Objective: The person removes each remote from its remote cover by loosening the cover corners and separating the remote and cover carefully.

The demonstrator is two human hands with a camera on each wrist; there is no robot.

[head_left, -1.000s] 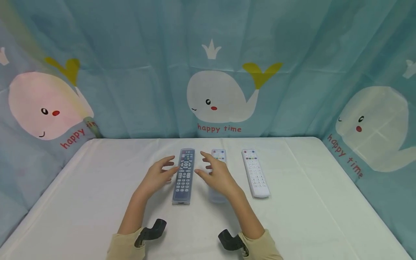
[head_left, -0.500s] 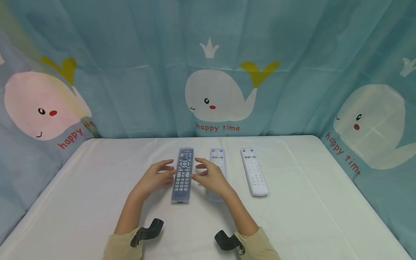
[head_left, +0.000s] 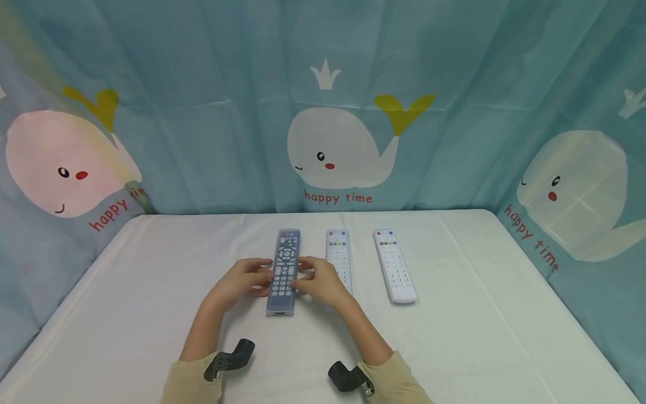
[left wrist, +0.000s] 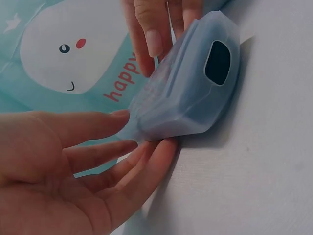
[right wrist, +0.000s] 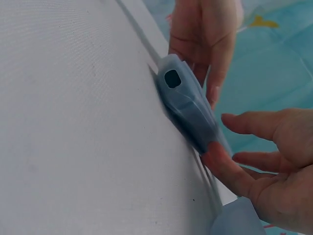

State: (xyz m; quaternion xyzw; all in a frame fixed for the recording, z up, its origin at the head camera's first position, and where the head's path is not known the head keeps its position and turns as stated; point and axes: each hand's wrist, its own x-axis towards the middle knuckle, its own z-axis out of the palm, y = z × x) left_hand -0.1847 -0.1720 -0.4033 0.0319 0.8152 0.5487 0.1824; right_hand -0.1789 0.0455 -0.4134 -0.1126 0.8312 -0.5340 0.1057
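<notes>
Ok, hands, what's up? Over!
Left hand, right hand at either side of dark remote. Face up. Nothing seen blocking; right hand hides part of middle remote.

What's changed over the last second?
The right hand moved left and toward the person, reaching the right edge of the dark remote; the left hand shifted slightly toward the person, along its left edge. Neither clearly grips it. The middle white remote and right white remote stayed put.

Blue-grey remote (head_left: 285, 272), whale-printed teal curtain (head_left: 242, 140)

White table (head_left: 484, 314), dark remote (head_left: 284, 271), two white remotes (head_left: 395, 266)
</notes>
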